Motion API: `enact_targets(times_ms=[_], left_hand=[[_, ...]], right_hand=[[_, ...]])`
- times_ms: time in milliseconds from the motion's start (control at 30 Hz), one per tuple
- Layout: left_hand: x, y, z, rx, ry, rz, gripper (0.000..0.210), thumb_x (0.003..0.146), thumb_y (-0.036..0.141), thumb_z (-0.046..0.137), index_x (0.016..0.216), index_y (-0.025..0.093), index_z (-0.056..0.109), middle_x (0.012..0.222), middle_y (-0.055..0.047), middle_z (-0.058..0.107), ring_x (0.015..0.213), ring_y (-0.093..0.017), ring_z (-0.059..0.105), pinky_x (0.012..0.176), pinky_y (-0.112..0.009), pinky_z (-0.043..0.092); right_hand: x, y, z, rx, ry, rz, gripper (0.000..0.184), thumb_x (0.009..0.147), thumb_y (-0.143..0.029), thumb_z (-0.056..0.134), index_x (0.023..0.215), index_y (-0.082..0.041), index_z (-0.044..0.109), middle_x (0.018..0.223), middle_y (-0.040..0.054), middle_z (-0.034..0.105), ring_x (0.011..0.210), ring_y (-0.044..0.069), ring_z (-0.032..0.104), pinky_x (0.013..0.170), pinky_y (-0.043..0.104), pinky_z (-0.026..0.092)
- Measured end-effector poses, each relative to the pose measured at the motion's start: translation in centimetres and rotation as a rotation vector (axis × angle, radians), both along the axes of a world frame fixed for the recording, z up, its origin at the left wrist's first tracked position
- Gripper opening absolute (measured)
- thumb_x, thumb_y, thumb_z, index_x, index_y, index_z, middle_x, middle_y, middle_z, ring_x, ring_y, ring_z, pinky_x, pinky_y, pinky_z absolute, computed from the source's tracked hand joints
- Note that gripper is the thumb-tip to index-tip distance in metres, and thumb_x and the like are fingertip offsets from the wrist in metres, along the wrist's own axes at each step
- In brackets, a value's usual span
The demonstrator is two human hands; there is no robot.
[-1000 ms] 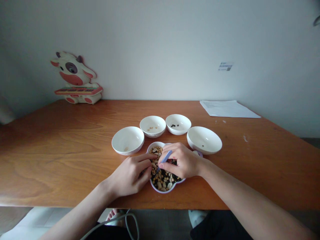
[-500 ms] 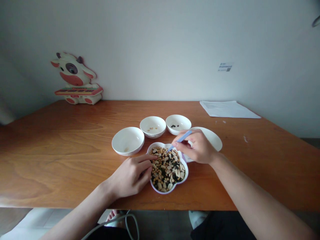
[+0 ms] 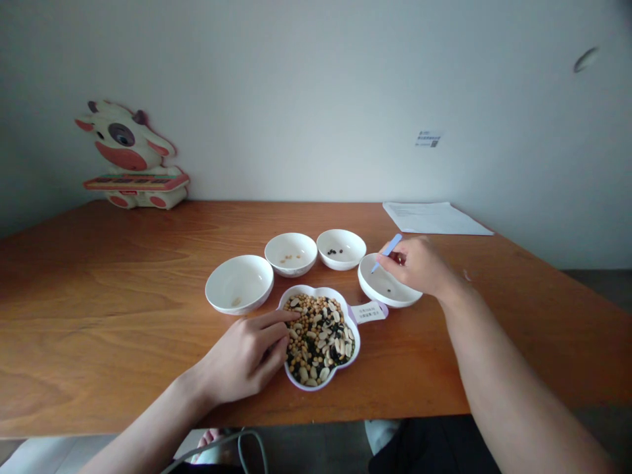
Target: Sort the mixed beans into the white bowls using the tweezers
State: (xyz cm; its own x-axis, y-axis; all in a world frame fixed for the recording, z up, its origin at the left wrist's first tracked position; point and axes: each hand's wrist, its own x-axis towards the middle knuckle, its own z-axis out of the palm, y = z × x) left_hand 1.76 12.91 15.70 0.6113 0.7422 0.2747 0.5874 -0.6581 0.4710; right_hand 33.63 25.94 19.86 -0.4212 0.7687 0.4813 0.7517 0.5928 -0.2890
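A white dish (image 3: 356,342) with a lilac edge and a labelled handle lies near the table's front, full of mixed peanuts, yellow beans and dark beans. My left hand (image 3: 249,359) grips its left rim, the index finger reaching over the beans. Light blue tweezers (image 3: 394,244) are pinched in my right hand (image 3: 419,263), their tip pointing down inside the right white bowl (image 3: 378,289). One small dark bean (image 3: 388,290) shows in that bowl. Whether anything sits between the tips is too small to tell.
A left bowl (image 3: 222,289) holds a pale piece, a middle bowl (image 3: 291,266) several yellow beans, and another bowl (image 3: 345,262) several black beans. Behind stand a cow toy keyboard (image 3: 135,184) and some paper sheets (image 3: 434,217). A cable (image 3: 247,433) hangs below the table edge.
My right hand has moved the tweezers from above the dish rightward to the right bowl, uncovering the dish's handle. My left hand stays on the rim. The view has shifted slightly right.
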Motion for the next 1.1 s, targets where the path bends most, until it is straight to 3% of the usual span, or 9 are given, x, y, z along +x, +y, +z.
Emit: enact_targets(times_ms=[167,333,433,567,633,833,1100], left_hand=[[-0.1,-0.1,-0.2,0.001,0.010,0.005,0.025,0.100,0.015,0.039,0.084,0.015,0.059,0.129,-0.016,0.064,0.109,-0.027,0.067,0.087,-0.040,0.057],[0.0,-0.1,0.0,0.003,-0.005,0.004,0.024,0.098,0.013,0.040,0.084,0.016,0.059,0.127,-0.016,0.065,0.111,-0.028,0.066,0.089,-0.041,0.057],[0.0,-0.1,0.0,0.005,-0.018,-0.004,0.023,0.098,0.012,0.041,0.085,0.015,0.060,0.126,-0.015,0.066,0.112,-0.028,0.066,0.089,-0.040,0.057],[-0.1,-0.2,-0.3,0.036,-0.030,0.013,0.021,0.097,0.013,0.043,0.091,0.015,0.063,0.127,-0.015,0.065,0.107,-0.027,0.068,0.087,-0.040,0.058],[-0.1,-0.2,-0.3,0.047,-0.032,0.021,0.021,0.097,0.012,0.044,0.096,0.014,0.064,0.126,-0.014,0.065,0.103,-0.026,0.069,0.085,-0.039,0.058],[0.0,-0.2,-0.1,0.022,-0.041,-0.008,0.022,0.096,0.012,0.043,0.093,0.014,0.064,0.127,-0.013,0.064,0.106,-0.026,0.067,0.090,-0.039,0.056],[0.0,-0.2,-0.1,0.041,-0.035,-0.008,0.022,0.095,0.010,0.044,0.092,0.014,0.065,0.124,-0.014,0.066,0.107,-0.026,0.067,0.090,-0.040,0.057]], right_hand=[[-0.2,0.0,-0.1,0.029,-0.148,-0.071,0.036,0.081,-0.028,0.058,0.048,-0.019,0.049,0.044,-0.0007,0.050,0.042,0.011,0.038,0.049,0.028,0.025],[-1.2,-0.8,0.1,0.118,0.126,-0.063,0.030,0.083,-0.029,0.059,0.055,-0.017,0.059,0.054,0.0026,0.060,0.049,0.013,0.050,0.051,0.027,0.033],[-3.1,-2.2,0.2,0.096,0.352,0.118,0.025,0.089,-0.030,0.057,0.070,-0.016,0.068,0.060,0.0030,0.064,0.053,0.014,0.053,0.051,0.027,0.037],[-6.4,-4.5,-0.4,-0.086,0.275,0.579,0.020,0.089,-0.022,0.057,0.075,-0.015,0.070,0.069,0.0041,0.069,0.059,0.014,0.057,0.055,0.027,0.043],[-7.7,-5.2,-0.9,-0.134,0.228,0.707,0.017,0.088,-0.019,0.058,0.077,-0.015,0.071,0.071,0.0050,0.071,0.063,0.015,0.059,0.060,0.029,0.047],[-9.0,-5.7,-2.2,-0.186,0.170,0.777,0.017,0.088,-0.019,0.059,0.078,-0.014,0.071,0.073,0.0062,0.071,0.067,0.018,0.061,0.064,0.032,0.048],[-8.8,-5.6,-2.5,-0.177,0.147,0.769,0.014,0.087,-0.017,0.060,0.078,-0.015,0.070,0.073,0.0060,0.071,0.068,0.018,0.062,0.066,0.032,0.050]])
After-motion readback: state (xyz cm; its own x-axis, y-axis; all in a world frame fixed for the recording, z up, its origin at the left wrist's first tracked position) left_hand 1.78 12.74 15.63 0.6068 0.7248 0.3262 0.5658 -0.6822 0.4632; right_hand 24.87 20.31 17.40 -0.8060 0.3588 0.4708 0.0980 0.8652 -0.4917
